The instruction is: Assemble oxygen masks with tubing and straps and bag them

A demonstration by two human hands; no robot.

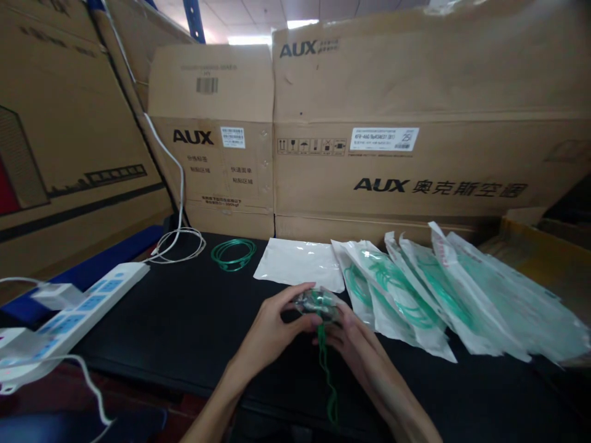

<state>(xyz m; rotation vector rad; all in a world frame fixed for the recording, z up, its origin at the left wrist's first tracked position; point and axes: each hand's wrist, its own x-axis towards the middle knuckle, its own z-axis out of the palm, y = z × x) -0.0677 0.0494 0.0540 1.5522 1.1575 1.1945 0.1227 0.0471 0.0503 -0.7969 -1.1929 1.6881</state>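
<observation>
Both hands hold a clear plastic face mask (317, 300) over the front part of the black table. My left hand (272, 323) pinches its left side, thumb below and fingers on top. On the other side, my right hand (360, 344) has its fingers closed around the mask's edge. A green elastic strap (327, 369) hangs down from the mask between the wrists. Behind the mask lies a flat white pouch (298, 258). A coil of green tubing (233, 255) rests to the left of that pouch.
Several clear-and-white packets (399, 292) with green tubing inside lie overlapping on the right of the table (184, 320). On the left is a white power strip (87, 314) with plugs and a white cable (178, 163). Large cardboard boxes (323, 92) stand behind as a wall.
</observation>
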